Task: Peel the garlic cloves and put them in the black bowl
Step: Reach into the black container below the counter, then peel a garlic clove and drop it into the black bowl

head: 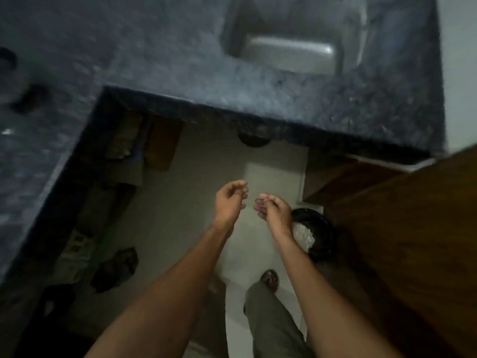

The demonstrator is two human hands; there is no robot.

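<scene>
Left hand (230, 200) and right hand (274, 210) hover loosely curled (seemingly empty).

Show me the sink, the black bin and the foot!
sink (291, 54), head view, on its grey bottom.
black bin (320, 228), head view, on its dark inside wall, right of the white scraps.
foot (270, 279), head view, on the top of the sandalled foot.

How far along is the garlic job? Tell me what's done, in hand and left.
Done: nothing provable; no peeled cloves or black bowl can be made out in this blurred view. In hand: the left hand and right hand hang over the floor with loosely curled fingers, seemingly empty, beside a black bin on the floor holding whitish scraps, perhaps skins. Left: unclear; the dark countertop shows only blurred dark shapes.
</scene>
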